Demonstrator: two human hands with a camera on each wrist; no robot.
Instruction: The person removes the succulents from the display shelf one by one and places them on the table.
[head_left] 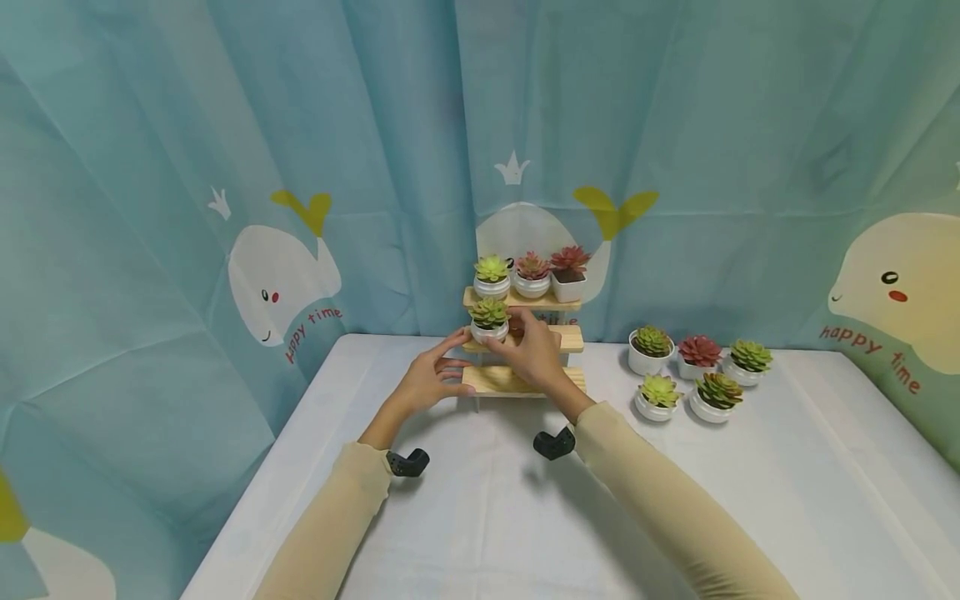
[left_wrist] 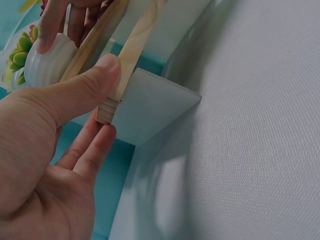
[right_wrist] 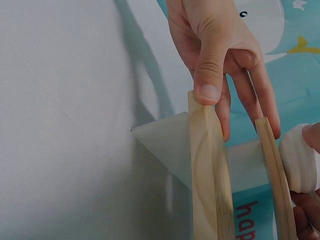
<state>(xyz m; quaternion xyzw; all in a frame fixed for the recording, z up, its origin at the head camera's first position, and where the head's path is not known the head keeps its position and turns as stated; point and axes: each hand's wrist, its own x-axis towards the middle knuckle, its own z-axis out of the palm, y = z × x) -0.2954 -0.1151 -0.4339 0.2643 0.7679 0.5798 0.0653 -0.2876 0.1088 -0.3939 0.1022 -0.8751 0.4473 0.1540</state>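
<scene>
A small green succulent in a white pot (head_left: pixel 489 313) stands at the left end of the middle board of a three-tier wooden shelf (head_left: pixel 491 381). My right hand (head_left: pixel 534 350) grips that pot, thumb at its front and fingers round its right side. With thumb and fingertips, my left hand (head_left: pixel 423 383) pinches the left end of the lowest board (left_wrist: pixel 131 52), as the left wrist view shows. On the top board sit a green succulent (head_left: pixel 492 279), a pinkish one (head_left: pixel 532 277) and a red one (head_left: pixel 569 275), all in white pots.
To the right of the shelf several potted succulents stand grouped on the white-covered table (head_left: pixel 480 517), among them a red one (head_left: pixel 699 354) and a green one (head_left: pixel 717 396). Behind the table hangs a blue curtain (head_left: pixel 390 167) printed with whales.
</scene>
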